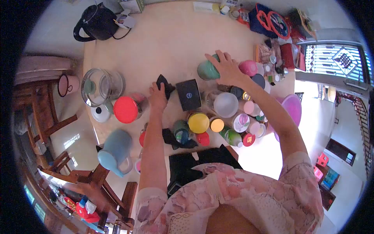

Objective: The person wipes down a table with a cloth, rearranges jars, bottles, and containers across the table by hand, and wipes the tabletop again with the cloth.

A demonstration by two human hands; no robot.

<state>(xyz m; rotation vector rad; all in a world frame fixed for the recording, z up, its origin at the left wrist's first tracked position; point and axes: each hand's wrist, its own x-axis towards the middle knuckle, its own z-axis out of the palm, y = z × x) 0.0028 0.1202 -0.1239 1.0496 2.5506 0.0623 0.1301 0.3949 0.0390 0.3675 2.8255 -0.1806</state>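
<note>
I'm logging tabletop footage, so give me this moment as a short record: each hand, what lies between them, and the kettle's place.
left hand: on a black cloth; whether gripping is unclear
right hand: on a green container, fingers spread
between hands: black box
beside left hand: red-lidded jar
kettle: black, far left on the table

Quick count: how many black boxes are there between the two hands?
1. The black box sits between the left hand, at a black cloth, and the right hand, on a green container. None seems hidden there.

Left hand (158, 100) holds black cloth (166, 86), apparently.
</note>
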